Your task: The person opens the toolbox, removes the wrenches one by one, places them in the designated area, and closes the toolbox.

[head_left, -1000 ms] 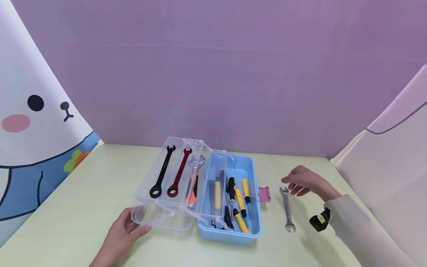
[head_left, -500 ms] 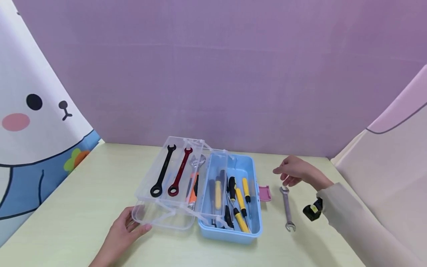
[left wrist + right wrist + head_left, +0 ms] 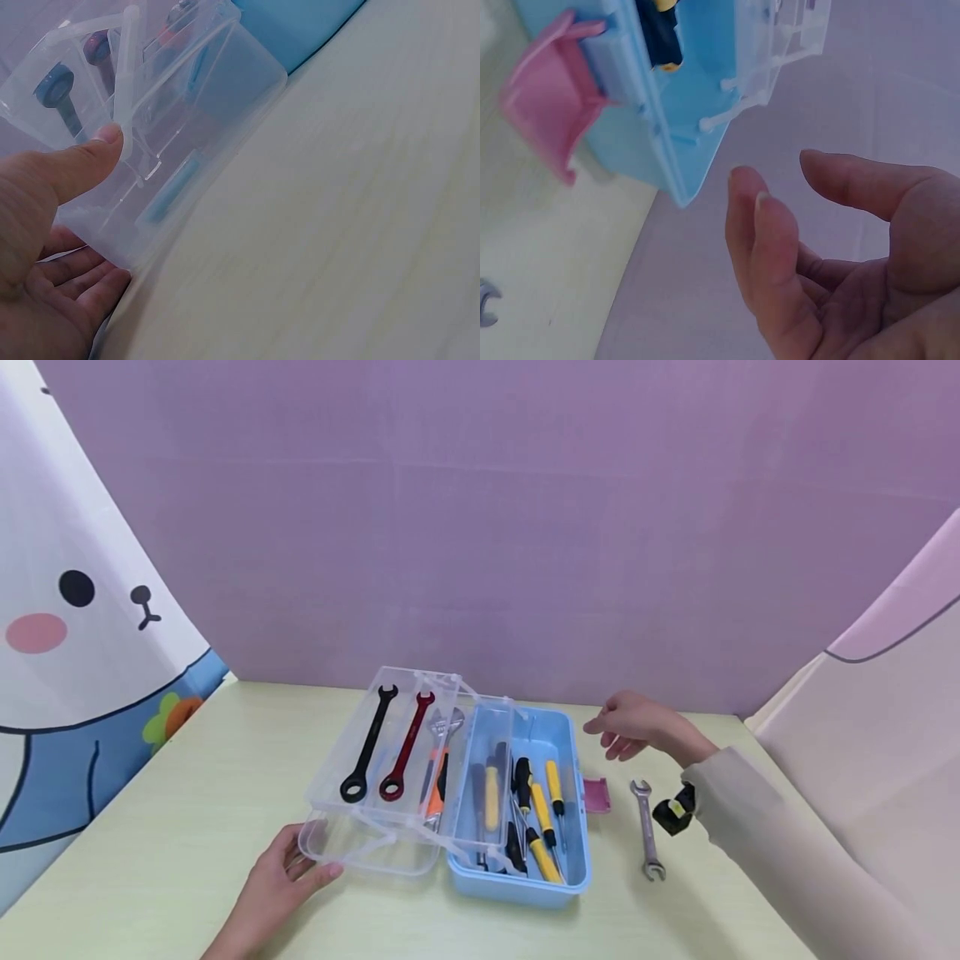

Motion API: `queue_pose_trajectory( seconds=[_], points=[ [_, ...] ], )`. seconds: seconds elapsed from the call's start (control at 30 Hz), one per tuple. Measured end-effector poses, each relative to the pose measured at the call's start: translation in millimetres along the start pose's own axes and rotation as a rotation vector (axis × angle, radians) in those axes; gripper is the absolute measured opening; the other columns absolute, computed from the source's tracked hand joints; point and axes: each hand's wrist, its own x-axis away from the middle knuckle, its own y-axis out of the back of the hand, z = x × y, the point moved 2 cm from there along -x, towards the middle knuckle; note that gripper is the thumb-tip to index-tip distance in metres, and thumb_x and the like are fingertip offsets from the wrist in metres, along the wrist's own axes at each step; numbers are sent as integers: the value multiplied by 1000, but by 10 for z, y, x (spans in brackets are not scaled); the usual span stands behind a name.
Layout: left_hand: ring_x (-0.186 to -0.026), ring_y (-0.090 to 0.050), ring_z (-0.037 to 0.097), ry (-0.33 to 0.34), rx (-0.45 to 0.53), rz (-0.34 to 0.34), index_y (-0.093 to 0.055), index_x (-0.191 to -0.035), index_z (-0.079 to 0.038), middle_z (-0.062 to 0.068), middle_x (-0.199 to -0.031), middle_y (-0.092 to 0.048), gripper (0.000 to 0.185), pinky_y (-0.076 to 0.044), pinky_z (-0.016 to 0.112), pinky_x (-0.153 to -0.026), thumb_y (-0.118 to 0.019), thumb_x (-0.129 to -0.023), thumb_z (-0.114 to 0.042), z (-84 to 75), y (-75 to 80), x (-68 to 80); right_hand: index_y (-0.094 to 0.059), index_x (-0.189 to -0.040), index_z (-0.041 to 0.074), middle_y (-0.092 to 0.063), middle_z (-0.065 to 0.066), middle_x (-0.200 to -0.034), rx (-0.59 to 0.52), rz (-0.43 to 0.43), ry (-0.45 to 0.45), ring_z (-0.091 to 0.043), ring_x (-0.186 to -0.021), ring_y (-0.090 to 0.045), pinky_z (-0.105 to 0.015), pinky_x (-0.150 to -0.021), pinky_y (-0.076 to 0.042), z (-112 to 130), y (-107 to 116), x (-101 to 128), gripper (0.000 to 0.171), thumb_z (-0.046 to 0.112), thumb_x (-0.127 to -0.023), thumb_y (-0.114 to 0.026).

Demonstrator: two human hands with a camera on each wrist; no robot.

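- Here's your left hand (image 3: 279, 883), down at the near corner of the clear lid (image 3: 375, 860): thumb on the one face, fingers bent around the edge, so you've got that plastic pinched.
- And your right hand (image 3: 632, 723) hangs in the air near the far corner of the blue box (image 3: 517, 890), not touching it; fingers loosely bent, thumb well apart from the fingertips, just air between (the right wrist view shows that gap nicely).
- The box sits on the pale table (image 3: 187, 793), lid folded out to the left, pink latch (image 3: 597, 796) sticking out to the right.
- In the raised clear tray (image 3: 330, 777), 2 wrenches lie side by side: 1 black wrench (image 3: 369, 739), 1 red wrench (image 3: 408, 745).
- Beside them, an orange-handled wrench (image 3: 437, 795) shows through plastic; you can't tell which layer holds it.
- Inside the box, yellow-and-black screwdrivers (image 3: 554, 787) lie in a loose bunch.
- Out right, 1 silver wrench (image 3: 647, 829) lies flat on the table, near the latch.
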Motion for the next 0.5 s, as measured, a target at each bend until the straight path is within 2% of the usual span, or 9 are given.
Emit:
queue_pose_trajectory(
  seconds=[0.1,0.23,0.5],
  points=[
    [-128,-44,46,-9,-3,0,-37,-130,6,36,-139,-40,64,-52,35,-95,-73,-84,-19,-3,-1,-4,-56,-96,-1,-60,-9,-78,9,-4,-3,-18,-66,-66,-29,-62,-61,85,-32,-21,26,25,-93,-59],
    [-129,-43,46,12,-10,3,-37,-131,6,36,-140,-39,66,-52,35,-96,-74,-84,-21,-2,6,7,-58,-96,-1,-62,-11,-79,16,-8,4,-17,-64,-66,-30,-63,-61,182,-95,-60,28,27,-92,-62],
    [-131,-40,46,30,-8,-1,-36,-131,5,35,-141,-38,67,-51,34,-97,-74,-84,-22,-31,-15,57,-57,-87,1,-61,-10,-75,-47,20,39,-18,-61,-67,-30,-62,-61,334,-188,-118,24,24,-92,-63]
  ],
)
